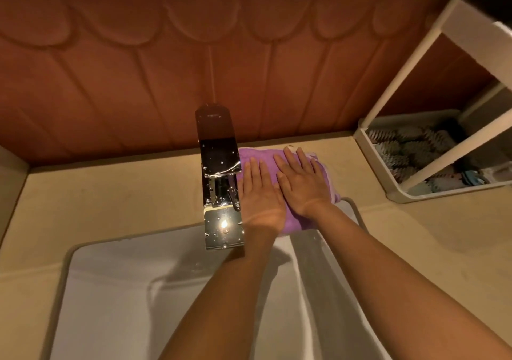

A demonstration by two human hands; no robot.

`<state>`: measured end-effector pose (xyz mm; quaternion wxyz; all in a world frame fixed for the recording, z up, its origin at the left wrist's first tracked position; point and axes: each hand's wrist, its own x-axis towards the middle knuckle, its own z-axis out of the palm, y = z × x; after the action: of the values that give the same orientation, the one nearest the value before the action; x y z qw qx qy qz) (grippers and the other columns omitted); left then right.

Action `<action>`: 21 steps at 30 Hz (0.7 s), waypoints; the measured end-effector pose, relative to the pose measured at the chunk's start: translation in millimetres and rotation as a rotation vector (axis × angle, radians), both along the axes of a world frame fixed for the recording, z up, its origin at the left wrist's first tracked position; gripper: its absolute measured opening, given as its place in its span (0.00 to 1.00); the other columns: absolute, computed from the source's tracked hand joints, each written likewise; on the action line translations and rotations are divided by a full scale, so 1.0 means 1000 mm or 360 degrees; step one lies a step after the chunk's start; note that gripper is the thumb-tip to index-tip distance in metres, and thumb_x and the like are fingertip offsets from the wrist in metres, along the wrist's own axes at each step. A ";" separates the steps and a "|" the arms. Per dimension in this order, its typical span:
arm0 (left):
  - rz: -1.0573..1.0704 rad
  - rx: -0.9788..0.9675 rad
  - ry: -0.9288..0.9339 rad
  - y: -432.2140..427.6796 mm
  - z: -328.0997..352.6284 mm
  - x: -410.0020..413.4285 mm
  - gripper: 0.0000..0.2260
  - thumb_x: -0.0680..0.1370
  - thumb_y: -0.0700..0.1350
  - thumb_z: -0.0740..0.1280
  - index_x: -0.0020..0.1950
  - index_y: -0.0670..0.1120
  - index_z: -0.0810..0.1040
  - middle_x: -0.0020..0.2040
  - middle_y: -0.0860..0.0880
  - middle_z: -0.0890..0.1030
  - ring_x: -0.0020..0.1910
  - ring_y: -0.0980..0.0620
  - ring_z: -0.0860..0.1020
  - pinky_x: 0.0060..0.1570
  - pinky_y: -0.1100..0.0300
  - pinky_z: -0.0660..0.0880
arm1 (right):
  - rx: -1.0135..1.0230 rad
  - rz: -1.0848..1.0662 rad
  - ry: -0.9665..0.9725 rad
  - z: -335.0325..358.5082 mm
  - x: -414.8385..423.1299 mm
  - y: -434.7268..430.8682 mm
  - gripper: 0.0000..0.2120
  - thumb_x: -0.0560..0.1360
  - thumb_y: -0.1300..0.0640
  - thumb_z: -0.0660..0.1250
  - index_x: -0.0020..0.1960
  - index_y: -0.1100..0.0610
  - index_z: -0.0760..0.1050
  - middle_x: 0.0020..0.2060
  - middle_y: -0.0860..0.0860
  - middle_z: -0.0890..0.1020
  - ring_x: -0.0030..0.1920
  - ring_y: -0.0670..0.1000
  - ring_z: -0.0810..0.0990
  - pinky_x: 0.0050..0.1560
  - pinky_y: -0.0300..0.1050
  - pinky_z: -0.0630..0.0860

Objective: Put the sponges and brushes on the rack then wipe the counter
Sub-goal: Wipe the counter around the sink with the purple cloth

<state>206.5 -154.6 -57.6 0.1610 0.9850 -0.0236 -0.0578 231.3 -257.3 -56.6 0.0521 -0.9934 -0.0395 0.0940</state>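
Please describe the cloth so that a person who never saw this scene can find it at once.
Start at the white sink in the beige counter and find the shiny tap behind it. The cloth lies flat right of the tap, under the left hand and the right hand. It is the only purple thing here.

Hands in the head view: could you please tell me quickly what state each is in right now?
Left hand: open, pressing flat on the purple cloth.
Right hand: open, flat on the same cloth.
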 end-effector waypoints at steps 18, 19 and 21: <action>0.0271 0.0119 -0.0160 -0.027 -0.009 0.028 0.25 0.73 0.49 0.53 0.63 0.38 0.76 0.62 0.39 0.78 0.61 0.43 0.78 0.60 0.52 0.68 | 0.0132 0.0360 -0.0274 0.000 0.039 -0.028 0.29 0.75 0.46 0.43 0.74 0.50 0.60 0.74 0.54 0.62 0.72 0.56 0.59 0.72 0.51 0.51; 0.0300 0.0117 -0.0164 -0.029 -0.009 0.027 0.25 0.74 0.49 0.52 0.65 0.38 0.74 0.64 0.38 0.76 0.63 0.43 0.76 0.61 0.51 0.70 | 0.0147 0.0368 -0.0304 0.000 0.040 -0.030 0.29 0.75 0.46 0.43 0.73 0.51 0.62 0.72 0.55 0.64 0.71 0.57 0.61 0.71 0.51 0.52; 0.0295 0.0113 -0.0143 -0.033 -0.008 0.029 0.26 0.78 0.49 0.50 0.73 0.38 0.63 0.72 0.38 0.66 0.72 0.43 0.66 0.68 0.48 0.64 | 0.0172 0.0347 -0.0379 -0.002 0.042 -0.035 0.29 0.74 0.46 0.45 0.70 0.53 0.68 0.67 0.57 0.70 0.66 0.58 0.67 0.68 0.51 0.57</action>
<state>235.6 -187.9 -65.8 0.1295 0.9896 0.0626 0.0006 272.9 -292.3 -58.4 0.0898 -0.9831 -0.1580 -0.0215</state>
